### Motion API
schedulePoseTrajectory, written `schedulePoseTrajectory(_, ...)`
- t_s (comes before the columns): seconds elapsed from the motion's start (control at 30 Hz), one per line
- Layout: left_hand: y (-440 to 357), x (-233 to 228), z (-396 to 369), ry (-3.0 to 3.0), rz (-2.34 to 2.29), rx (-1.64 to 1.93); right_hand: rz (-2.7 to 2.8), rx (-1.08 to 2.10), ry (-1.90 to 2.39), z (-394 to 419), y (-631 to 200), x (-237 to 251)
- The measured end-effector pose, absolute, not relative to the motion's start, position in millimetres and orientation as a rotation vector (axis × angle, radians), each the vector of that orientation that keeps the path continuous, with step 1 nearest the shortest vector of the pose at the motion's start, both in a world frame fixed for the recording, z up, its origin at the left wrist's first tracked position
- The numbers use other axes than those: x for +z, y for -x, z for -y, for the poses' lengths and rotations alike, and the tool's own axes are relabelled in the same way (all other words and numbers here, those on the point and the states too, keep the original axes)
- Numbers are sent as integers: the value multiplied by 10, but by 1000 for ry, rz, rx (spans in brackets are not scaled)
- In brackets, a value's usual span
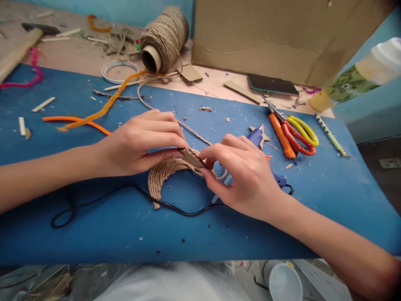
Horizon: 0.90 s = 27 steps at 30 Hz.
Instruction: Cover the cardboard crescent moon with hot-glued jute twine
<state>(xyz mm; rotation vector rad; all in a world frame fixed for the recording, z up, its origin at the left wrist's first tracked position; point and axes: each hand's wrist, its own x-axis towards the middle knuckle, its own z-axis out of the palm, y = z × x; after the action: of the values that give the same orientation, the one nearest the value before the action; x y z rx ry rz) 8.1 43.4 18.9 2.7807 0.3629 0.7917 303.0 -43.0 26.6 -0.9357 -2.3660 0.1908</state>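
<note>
My left hand [147, 140] and my right hand [241, 175] pinch a small piece of cardboard [191, 158] between them, its corrugated edge facing up. Just beneath it lies a curved, crescent-like strip wrapped in jute twine [163, 177], partly hidden by my fingers. A length of twine runs from there back to the big twine spool [166, 37]. Close to my right hand, a blue glue gun [256, 136] lies partly covered by that hand, with a cardboard star [265, 137] beside its tip. Its black cord [184, 213] crosses the mat in front.
Scissors [300, 136] and an orange-handled tool [282, 136] lie at the right, near a pencil [330, 136]. Behind them are a phone [272, 85], a bottle [357, 79] and a large cardboard sheet [275, 37]. A hammer [23, 50], pipe cleaners and a white ring [120, 72] are left.
</note>
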Motion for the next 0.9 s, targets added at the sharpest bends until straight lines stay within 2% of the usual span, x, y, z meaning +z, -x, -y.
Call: schedulePoseTrajectory(0.9,-64,81,-395,-2979,-288,879,2395,142,950,473,-2926,110)
